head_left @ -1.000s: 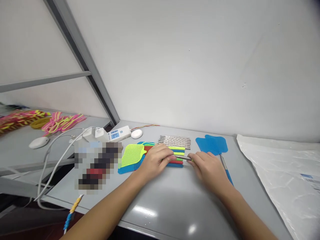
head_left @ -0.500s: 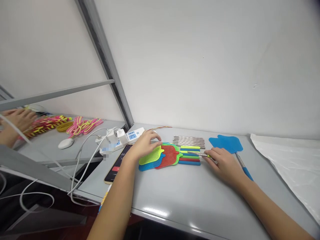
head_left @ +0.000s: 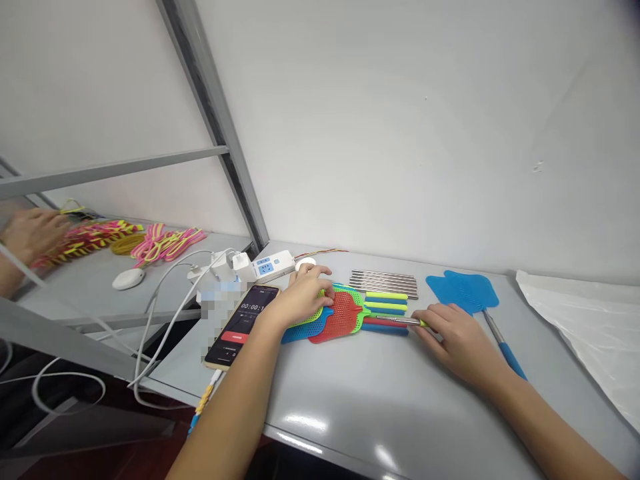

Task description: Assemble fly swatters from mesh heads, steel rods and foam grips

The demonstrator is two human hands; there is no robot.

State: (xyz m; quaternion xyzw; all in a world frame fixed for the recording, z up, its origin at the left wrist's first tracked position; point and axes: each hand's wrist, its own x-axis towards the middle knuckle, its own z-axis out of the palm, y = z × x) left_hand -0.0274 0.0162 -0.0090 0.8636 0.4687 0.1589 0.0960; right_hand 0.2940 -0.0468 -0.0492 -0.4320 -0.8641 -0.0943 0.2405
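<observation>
Steel rod [head_left: 393, 320], thin, in the right hand [head_left: 453, 337]: thumb and fingers pinched close round its near end, where a bit of yellow-green sleeve [head_left: 424, 324] shows. Free end points toward the left hand, above or against the row of coloured tubes [head_left: 386, 295]; contact cannot be told.

Left hand [head_left: 306, 297] palm down, fingers half curled over the perforated heads. Thumb and fingertips at the yellow-green head [head_left: 317, 317], mostly hidden below it; cannot tell whether it is gripped or only touched. Blue head [head_left: 310, 329] beneath the left hand, red head [head_left: 341, 317] just to its right, overlapping a green one.

Risks, as judged. Heads overlap, so a lift by the left hand could drag a neighbour along. Tubes look round and loose; a knock from the rod or the right knuckles could roll them. Steel looks smooth: a light pinch might let the rod twist or slide. Spare rods [head_left: 384, 283], beyond and between the hands, would scatter if brushed.

Phone [head_left: 245, 320] beside the left wrist; a backward sweep of that forearm might shove it or tug its cord [head_left: 204, 399].
</observation>
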